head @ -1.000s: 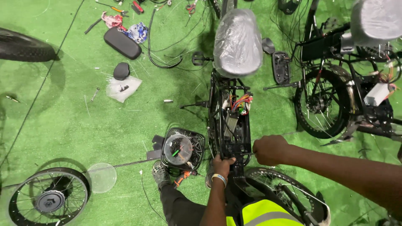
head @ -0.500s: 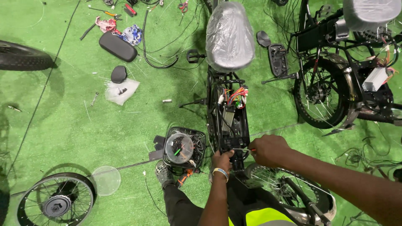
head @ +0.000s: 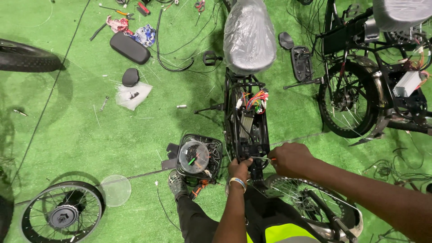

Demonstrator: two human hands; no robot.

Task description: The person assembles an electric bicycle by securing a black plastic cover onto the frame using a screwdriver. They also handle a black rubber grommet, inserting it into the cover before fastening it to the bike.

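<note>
I stand over a black electric bike frame (head: pixel 246 130) with a plastic-wrapped saddle (head: pixel 249 33) and a bundle of coloured wires (head: pixel 255 101) in its open middle. My left hand (head: pixel 238 168), with a band on the wrist, grips the rear end of the frame just above the rear wheel (head: pixel 306 202). My right hand (head: pixel 290 158) is closed on a thin metal tool (head: pixel 262 158) with an orange part, whose tip points at the spot beside my left hand. The two hands are almost touching.
A black basket (head: pixel 215 146) holding a round clear tub sits left of the frame, with a clear lid (head: pixel 115 190) and a loose spoked wheel (head: pixel 63 211) farther left. A second bike (head: pixel 360 90) stands right. A tyre (head: pixel 27 56), seat pad (head: pixel 130 47), hand tools and cables lie on the green turf.
My right hand has come in closer to my left hand at the rear of the frame, bringing the tool to it. The view has shifted slightly.
</note>
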